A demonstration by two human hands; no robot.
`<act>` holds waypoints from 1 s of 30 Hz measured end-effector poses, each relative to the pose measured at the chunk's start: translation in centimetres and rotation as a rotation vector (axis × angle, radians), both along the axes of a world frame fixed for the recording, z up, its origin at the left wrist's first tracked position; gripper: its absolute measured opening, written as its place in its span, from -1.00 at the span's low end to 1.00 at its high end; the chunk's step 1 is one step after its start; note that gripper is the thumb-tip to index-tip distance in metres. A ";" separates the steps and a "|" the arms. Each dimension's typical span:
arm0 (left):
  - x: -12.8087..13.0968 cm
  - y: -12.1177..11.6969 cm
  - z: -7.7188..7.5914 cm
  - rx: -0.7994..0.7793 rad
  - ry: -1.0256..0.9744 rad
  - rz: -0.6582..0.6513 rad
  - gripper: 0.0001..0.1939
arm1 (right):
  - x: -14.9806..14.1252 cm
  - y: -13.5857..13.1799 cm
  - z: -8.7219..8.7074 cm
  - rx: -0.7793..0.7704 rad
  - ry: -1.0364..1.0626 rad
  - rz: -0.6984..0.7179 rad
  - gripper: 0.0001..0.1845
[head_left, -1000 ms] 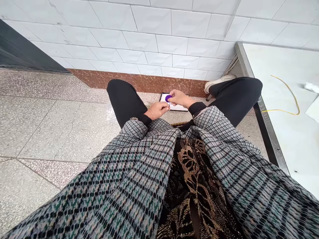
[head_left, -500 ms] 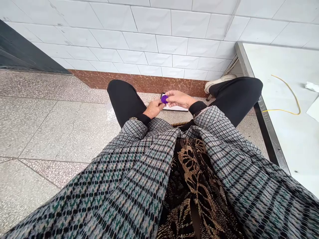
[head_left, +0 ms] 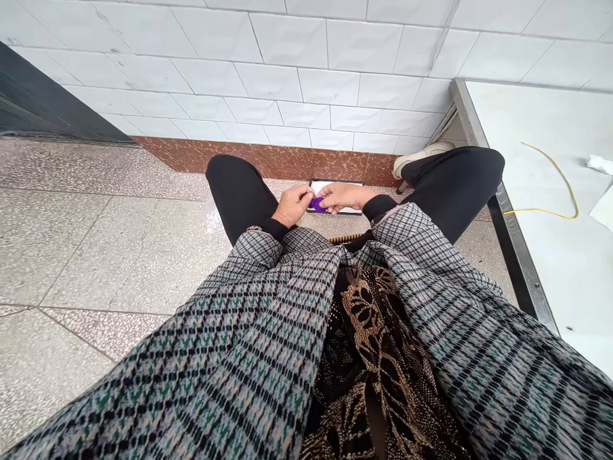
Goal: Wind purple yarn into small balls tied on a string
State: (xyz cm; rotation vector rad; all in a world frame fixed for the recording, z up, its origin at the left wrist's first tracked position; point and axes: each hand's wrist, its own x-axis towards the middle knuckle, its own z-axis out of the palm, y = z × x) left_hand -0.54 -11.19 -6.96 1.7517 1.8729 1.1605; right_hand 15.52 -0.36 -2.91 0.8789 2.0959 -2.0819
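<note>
Between my knees, both hands meet around a small purple piece (head_left: 318, 204) that looks knitted or made of yarn; its exact kind is too small to tell. My right hand (head_left: 341, 195) grips it from the right with thumb and fingers. At its upper left edge, my left hand (head_left: 294, 204) is closed in a pinch, the fingertips touching or very near the purple piece. What the left fingertips hold is too small to make out. Below the hands lies a white board with a dark rim (head_left: 355, 186), partly covered by them.
At the right stands a white table (head_left: 522, 255) with a metal edge, bearing a bent yellow strip (head_left: 569, 185) and a crumpled white scrap (head_left: 599, 164). A clear plastic bag (head_left: 213, 218) lies on the floor by my left knee. A tiled wall (head_left: 287, 57) rises ahead.
The purple piece has moved slightly down and tilted. My left hand has risen from its lower left side to its upper left edge, while my right hand has shifted a little lower.
</note>
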 end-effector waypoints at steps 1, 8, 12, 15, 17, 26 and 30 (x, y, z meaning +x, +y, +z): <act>-0.1 0.1 -0.3 -0.019 -0.026 0.004 -0.83 | 0.1 -0.1 0.3 -0.044 0.021 -0.009 -0.85; 0.6 0.5 -1.6 -0.271 -0.173 -0.170 -0.80 | 0.1 -1.0 2.4 -0.196 0.189 -0.263 -0.86; 1.5 0.1 -0.6 -0.337 -0.107 -0.370 -0.74 | -0.4 -0.7 1.6 -0.023 0.177 -0.398 -0.82; 1.7 -0.2 0.3 -0.251 -0.052 -0.369 -0.73 | -0.4 -0.3 0.7 0.184 0.022 -0.350 -0.74; 1.4 -0.3 0.6 -0.135 -0.018 -0.245 -0.76 | -0.4 -0.1 0.2 0.229 -0.076 -0.238 -0.73; 0.1 0.4 -0.8 -0.202 -0.181 -0.027 -0.82 | 0.3 -0.6 1.7 -0.241 0.154 -0.177 -0.86; 1.0 0.4 -1.4 -0.366 -0.249 -0.180 -0.85 | 0.0 -0.4 2.1 -0.255 0.293 -0.332 -0.83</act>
